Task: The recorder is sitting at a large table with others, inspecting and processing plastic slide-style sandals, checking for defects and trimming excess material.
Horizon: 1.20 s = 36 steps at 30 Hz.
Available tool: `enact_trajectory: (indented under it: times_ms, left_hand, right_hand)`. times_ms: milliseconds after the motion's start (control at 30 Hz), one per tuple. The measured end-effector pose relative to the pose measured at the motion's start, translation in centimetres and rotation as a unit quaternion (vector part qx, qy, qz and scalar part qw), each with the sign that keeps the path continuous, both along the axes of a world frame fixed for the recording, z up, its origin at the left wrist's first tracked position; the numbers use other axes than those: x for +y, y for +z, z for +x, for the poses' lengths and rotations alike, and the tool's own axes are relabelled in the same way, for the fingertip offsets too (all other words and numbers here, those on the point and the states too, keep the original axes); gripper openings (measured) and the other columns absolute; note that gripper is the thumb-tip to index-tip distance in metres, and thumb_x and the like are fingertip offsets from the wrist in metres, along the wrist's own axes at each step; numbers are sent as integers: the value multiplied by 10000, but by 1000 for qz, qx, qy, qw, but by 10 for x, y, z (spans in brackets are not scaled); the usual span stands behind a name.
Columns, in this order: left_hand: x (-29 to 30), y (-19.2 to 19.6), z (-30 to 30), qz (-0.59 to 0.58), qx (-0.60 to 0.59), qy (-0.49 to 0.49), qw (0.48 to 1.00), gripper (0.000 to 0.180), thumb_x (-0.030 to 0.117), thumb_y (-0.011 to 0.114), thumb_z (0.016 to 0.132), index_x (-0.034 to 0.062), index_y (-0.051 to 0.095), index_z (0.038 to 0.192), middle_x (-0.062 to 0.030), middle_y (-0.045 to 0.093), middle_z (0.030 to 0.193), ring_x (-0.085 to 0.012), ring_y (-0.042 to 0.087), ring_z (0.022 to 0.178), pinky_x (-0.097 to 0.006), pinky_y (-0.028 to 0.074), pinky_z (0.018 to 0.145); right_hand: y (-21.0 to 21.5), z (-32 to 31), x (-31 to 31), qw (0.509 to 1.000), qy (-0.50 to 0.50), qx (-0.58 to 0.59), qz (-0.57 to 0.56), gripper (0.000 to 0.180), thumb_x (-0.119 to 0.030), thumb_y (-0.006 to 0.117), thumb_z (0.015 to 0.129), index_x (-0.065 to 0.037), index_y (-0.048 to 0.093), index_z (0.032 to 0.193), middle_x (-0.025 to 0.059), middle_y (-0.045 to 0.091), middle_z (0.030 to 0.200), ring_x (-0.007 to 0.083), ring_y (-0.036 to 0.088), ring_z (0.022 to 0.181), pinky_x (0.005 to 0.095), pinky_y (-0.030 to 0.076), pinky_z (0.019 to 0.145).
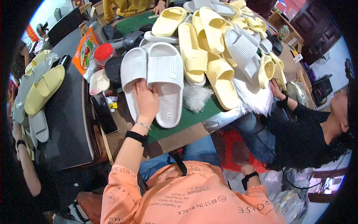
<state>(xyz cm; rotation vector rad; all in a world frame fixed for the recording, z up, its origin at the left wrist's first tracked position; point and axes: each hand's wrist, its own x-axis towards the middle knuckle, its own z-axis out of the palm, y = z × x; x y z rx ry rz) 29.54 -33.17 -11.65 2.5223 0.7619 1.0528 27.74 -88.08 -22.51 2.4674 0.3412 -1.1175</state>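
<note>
A pair of light grey slide slippers (165,72) sits side by side at the near edge of the green-topped table, toes pointing away. My left hand (145,98) grips them where their inner edges meet, fingers over one footbed and thumb toward the other slipper. Low at the right, my right hand (247,170) hangs beside my body near clear plastic bags (274,181); its fingers are hidden. Just past the grey pair, a heap of pale yellow slippers (194,56) and grey slippers (241,44) covers much of the table.
Left of the grey pair are a black phone (104,113), a red-lidded jar (104,53) and an orange packet (86,52). A white plastic bundle (197,98) lies right. A co-worker's hand (276,89) reaches yellow slippers at right. More slippers (44,89) occupy the dark left table.
</note>
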Motion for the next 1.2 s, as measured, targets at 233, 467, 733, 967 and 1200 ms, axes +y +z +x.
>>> enact_trajectory:
  times_ms: [233,467,733,967,1200]
  left_hand:
    - [6,10,-7,-12,13,-32,999,468,185,509,814,-104,363,1152,-286,422,1133,-395,360,1121,-463,184,1027]
    - [-26,54,-71,-35,-66,-68,995,475,158,562,777,-22,403,1187,-196,464,1121,-322,411,1071,-408,283,925]
    - [-39,63,-91,-348,-70,-193,915,135,103,549,819,23,631,892,-74,592,804,-199,550,763,-282,395,743]
    - [-25,67,-60,-438,-210,-182,855,188,160,536,858,54,657,956,-31,534,951,-126,439,891,-249,369,763]
    - [-12,60,-56,-433,-176,-167,868,203,160,572,826,20,641,957,-70,540,937,-180,484,857,-285,376,791]
  right_hand:
    - [156,55,198,882,-31,120,454,127,-136,569,776,-13,591,794,102,626,718,188,605,632,292,479,590]
    - [224,62,362,665,-124,331,658,164,-136,582,831,28,577,824,83,627,751,122,599,653,217,479,602]
    - [221,55,422,562,-158,330,742,167,-208,566,850,-43,553,830,32,598,697,64,535,563,166,390,497]
    - [166,30,428,616,-99,166,764,188,-184,481,893,-3,521,927,29,567,833,95,515,770,240,420,711]
    - [165,19,434,499,-292,417,702,192,-230,432,916,-50,484,876,-13,469,670,90,454,598,235,409,580]
